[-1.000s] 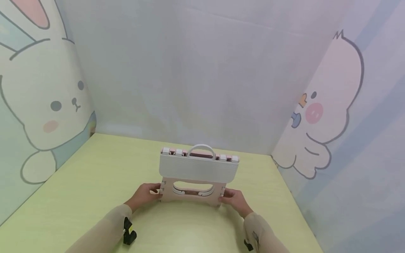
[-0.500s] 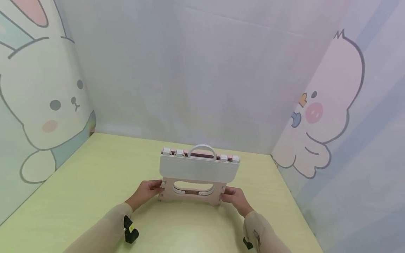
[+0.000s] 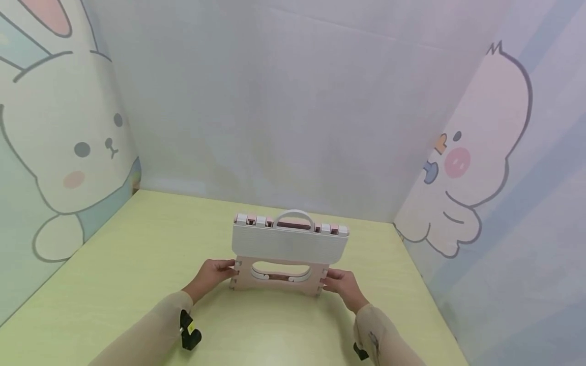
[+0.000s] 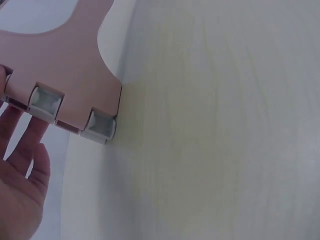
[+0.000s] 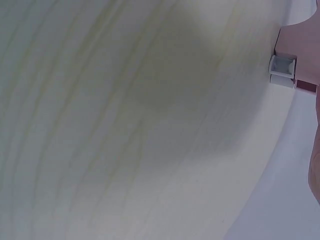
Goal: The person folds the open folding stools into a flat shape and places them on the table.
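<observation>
A pink and white folding stool (image 3: 288,245) stands on the table in the head view, its white top panel hanging at the front and its arched carry handle uppermost. Below that panel shows a pink leg panel with an oval cutout. My left hand (image 3: 210,278) grips the leg panel's left edge by its hinges; the left wrist view shows those fingers (image 4: 32,137) reaching behind the hinged edge. My right hand (image 3: 344,290) holds the opposite edge, thumb at the front. Only a sliver of the right hand (image 5: 315,167) enters the right wrist view, beside the pink panel (image 5: 304,42).
The pale yellow table (image 3: 160,239) spreads out on all sides of the stool. Hanging cloth walls close it in: a back wall (image 3: 274,112), a left one with a rabbit (image 3: 87,173) and a right one with a chick (image 3: 480,142). A black strap piece (image 3: 188,330) hangs at my left sleeve.
Both hands have shifted slightly on the side edges, the left a little upward and the right a little outward. The stool stays almost in place, with the view itself drifting slightly.
</observation>
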`<act>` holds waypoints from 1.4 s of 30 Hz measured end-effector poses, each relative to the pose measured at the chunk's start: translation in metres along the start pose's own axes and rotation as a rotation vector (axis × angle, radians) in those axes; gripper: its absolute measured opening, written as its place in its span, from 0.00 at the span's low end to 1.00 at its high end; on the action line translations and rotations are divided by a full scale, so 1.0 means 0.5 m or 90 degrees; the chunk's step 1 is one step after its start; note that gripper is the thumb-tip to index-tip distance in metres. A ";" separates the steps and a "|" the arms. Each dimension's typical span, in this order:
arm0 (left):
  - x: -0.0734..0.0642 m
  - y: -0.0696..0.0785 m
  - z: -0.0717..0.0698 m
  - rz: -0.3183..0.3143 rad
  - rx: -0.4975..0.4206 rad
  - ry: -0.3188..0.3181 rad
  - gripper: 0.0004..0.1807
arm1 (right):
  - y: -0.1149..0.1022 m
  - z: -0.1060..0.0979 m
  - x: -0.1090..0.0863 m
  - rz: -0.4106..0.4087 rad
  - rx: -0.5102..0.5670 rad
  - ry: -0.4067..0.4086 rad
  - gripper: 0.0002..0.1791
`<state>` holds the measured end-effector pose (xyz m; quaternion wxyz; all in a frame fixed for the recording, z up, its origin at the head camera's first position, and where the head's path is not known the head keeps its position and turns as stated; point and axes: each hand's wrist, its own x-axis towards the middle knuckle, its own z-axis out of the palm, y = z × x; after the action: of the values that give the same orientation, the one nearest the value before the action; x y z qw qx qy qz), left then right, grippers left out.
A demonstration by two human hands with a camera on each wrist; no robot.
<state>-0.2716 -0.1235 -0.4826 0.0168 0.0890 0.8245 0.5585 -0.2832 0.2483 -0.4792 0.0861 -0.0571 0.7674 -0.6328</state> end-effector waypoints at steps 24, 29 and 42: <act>-0.004 -0.001 -0.022 0.027 0.002 -0.042 0.14 | -0.010 0.007 -0.010 -0.027 -0.020 -0.008 0.20; -0.004 0.001 -0.022 0.001 0.000 -0.035 0.15 | -0.013 0.006 -0.009 -0.028 -0.020 -0.020 0.20; -0.008 -0.007 -0.031 -0.010 -0.010 -0.065 0.18 | -0.003 0.012 -0.003 -0.012 -0.010 -0.053 0.17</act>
<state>-0.2699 -0.1398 -0.4803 0.0641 0.1110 0.8190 0.5593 -0.2806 0.2424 -0.4788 0.1113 -0.0914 0.7672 -0.6250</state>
